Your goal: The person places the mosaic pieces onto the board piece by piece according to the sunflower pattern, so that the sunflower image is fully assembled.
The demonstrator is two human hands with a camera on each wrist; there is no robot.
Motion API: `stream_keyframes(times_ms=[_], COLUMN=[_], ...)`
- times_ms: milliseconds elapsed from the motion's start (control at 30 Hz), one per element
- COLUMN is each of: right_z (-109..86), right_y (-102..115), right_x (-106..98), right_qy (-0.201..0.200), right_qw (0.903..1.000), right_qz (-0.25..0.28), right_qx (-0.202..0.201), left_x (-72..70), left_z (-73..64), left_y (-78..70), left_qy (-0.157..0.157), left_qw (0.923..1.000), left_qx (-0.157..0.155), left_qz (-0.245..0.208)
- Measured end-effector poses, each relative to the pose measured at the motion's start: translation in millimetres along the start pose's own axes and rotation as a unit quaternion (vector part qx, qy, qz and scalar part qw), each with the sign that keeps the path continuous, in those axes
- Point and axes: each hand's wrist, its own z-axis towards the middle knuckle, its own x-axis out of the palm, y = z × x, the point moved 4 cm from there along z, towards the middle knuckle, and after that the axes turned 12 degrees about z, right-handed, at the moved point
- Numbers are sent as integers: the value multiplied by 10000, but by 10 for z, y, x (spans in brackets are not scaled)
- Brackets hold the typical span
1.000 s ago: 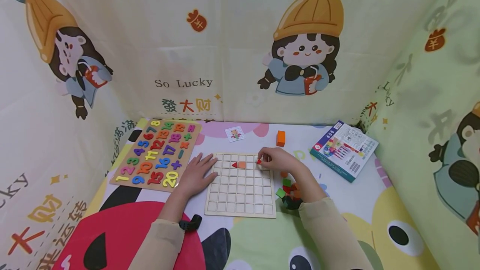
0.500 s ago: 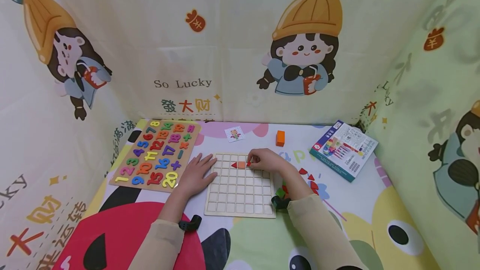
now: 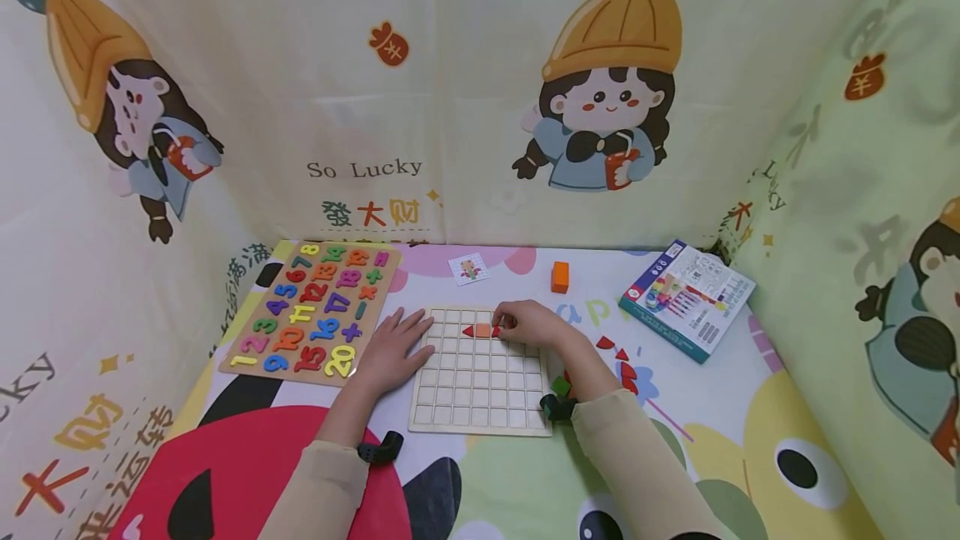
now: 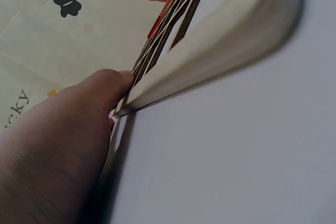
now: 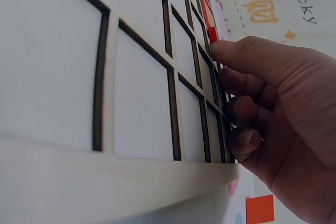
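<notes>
A wooden grid board (image 3: 480, 423) with square cells lies at the middle of the table. My left hand (image 3: 393, 350) rests at its left edge, fingers spread, thumb touching the frame. With curled fingers, my right hand (image 3: 531, 325) pinches a small red triangle (image 5: 212, 34) over a cell in the upper rows. Directly left of that triangle is an orange square tile (image 3: 483, 330), and beyond it another red triangle (image 3: 468, 330) points left. The right wrist view shows the thumb tip against the pinched triangle; the other fingertips lie close to the board's far edge.
A number puzzle board (image 3: 315, 307) lies at the left. Behind the grid are a small picture card (image 3: 468, 268) and an orange block (image 3: 560, 277). Loose red pieces (image 3: 627, 372) and a green tile (image 3: 560, 386) lie near the right forearm; a box (image 3: 686, 298) sits back right.
My right hand has moved left across the board, bringing the red triangle from the right-hand columns to beside the orange square. My left hand stays where it was.
</notes>
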Motion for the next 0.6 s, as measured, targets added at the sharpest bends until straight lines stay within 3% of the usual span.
stream_keyframes(times_ms=[600], right_z=[-48], right_y=[26], right_x=[2], right_qy=[-21], right_qw=[9997], right_qz=[219], right_qx=[110], left_x=[16], left_z=[12], left_y=[19], left_qy=[-14], left_qw=[10000], left_qx=[-11], left_qz=[1])
